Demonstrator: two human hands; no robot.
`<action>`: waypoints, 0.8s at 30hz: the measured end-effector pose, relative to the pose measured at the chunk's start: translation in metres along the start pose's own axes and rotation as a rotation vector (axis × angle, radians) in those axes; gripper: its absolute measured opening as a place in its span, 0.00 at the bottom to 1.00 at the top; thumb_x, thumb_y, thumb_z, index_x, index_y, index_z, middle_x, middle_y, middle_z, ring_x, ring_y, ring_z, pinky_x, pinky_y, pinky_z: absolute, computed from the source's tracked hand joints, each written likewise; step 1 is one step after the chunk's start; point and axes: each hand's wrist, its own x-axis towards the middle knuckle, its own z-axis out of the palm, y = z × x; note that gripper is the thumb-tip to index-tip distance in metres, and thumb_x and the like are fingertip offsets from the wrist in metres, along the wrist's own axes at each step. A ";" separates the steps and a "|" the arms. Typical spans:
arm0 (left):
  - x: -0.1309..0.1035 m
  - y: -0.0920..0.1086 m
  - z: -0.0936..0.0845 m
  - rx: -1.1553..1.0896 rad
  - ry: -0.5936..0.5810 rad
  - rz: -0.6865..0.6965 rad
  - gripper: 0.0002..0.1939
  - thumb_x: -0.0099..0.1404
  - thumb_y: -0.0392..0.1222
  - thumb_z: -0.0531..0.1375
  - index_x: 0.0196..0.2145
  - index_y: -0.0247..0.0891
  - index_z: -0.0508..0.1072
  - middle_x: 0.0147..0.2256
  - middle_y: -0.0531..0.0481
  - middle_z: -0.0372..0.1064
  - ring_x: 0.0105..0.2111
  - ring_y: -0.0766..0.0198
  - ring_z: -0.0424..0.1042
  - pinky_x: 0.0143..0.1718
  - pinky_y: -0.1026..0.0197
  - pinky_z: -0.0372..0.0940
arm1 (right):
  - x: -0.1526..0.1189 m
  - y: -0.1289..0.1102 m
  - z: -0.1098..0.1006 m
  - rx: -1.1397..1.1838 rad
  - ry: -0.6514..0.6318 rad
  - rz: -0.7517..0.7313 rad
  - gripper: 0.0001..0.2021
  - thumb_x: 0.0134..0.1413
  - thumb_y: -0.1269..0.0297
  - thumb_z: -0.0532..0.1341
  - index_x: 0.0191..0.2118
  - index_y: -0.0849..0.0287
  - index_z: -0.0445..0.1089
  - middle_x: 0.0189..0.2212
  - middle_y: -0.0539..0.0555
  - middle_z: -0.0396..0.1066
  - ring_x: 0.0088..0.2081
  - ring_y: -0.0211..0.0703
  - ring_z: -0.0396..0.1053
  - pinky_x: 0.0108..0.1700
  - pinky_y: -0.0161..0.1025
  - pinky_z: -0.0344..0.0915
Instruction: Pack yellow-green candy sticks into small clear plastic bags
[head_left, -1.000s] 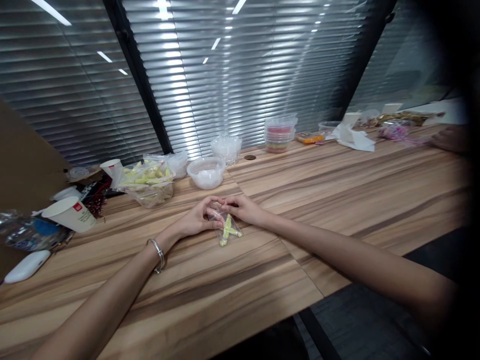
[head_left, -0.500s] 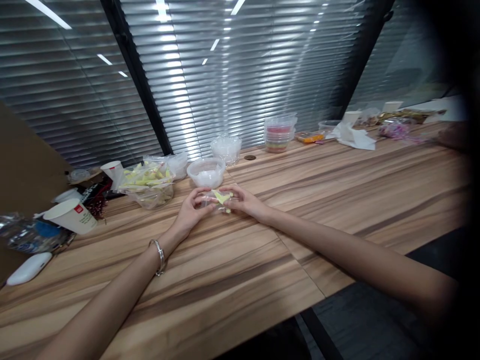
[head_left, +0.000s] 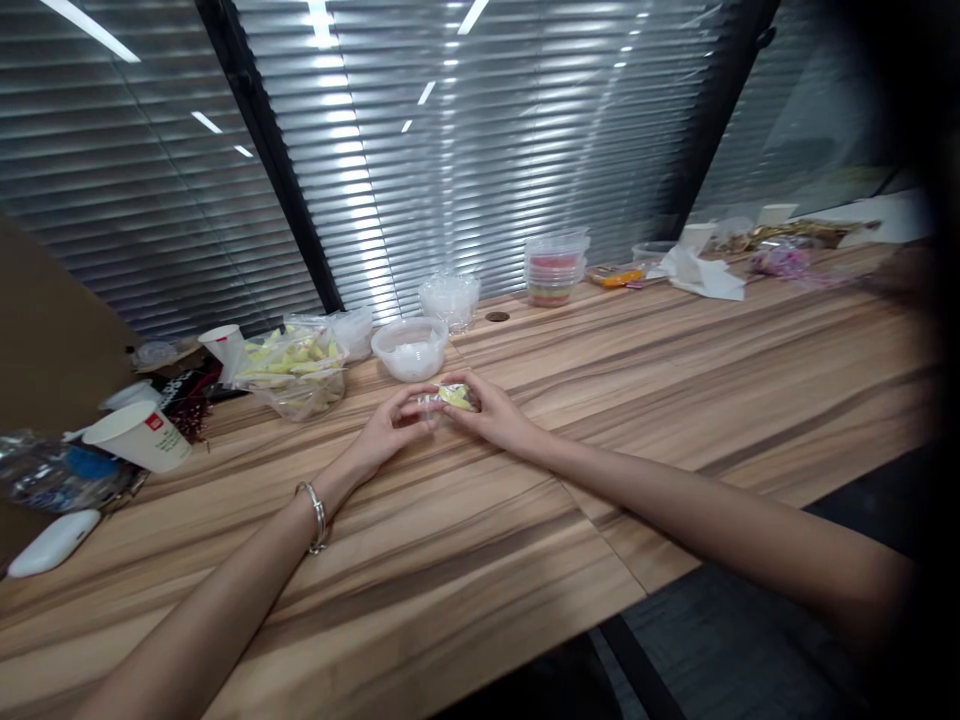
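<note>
Between my two hands is a small yellow piece in clear plastic wrap (head_left: 454, 396), just above the table. My right hand (head_left: 484, 408) has its fingers closed round the yellow part. My left hand (head_left: 394, 428), with a silver bracelet at the wrist, pinches the clear wrap at its left side. Just beyond my hands stands a round clear bowl (head_left: 410, 350) with something whitish inside. Left of it a clear container (head_left: 300, 385) is heaped with yellow-green wrapped pieces.
Along the window side of the wooden table (head_left: 480, 560) are clear containers (head_left: 450, 302), a stack with coloured contents (head_left: 553, 270), an orange packet (head_left: 615, 276) and white tissue (head_left: 697, 272). Paper cups (head_left: 142, 437), a plastic bottle (head_left: 56, 475) and a white case (head_left: 54, 543) lie at left.
The yellow piece has shifted slightly right, into my right hand's fingers, and looks more bunched up. My left hand has moved a little down and holds the wrap's left part.
</note>
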 end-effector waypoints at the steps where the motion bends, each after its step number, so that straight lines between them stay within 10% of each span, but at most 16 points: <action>1: 0.000 -0.001 0.000 -0.002 0.003 -0.002 0.25 0.54 0.40 0.64 0.50 0.39 0.64 0.48 0.42 0.68 0.50 0.54 0.65 0.49 0.57 0.61 | 0.000 -0.001 0.000 -0.020 0.007 -0.015 0.17 0.52 0.62 0.59 0.48 0.58 0.64 0.44 0.55 0.67 0.43 0.43 0.64 0.41 0.38 0.61; 24: 0.002 -0.008 -0.004 -0.066 0.172 -0.027 0.21 0.51 0.42 0.66 0.43 0.35 0.68 0.38 0.43 0.73 0.40 0.59 0.72 0.45 0.56 0.64 | 0.000 -0.007 0.004 0.065 -0.099 0.058 0.16 0.55 0.59 0.56 0.49 0.56 0.67 0.36 0.54 0.72 0.32 0.41 0.67 0.33 0.35 0.62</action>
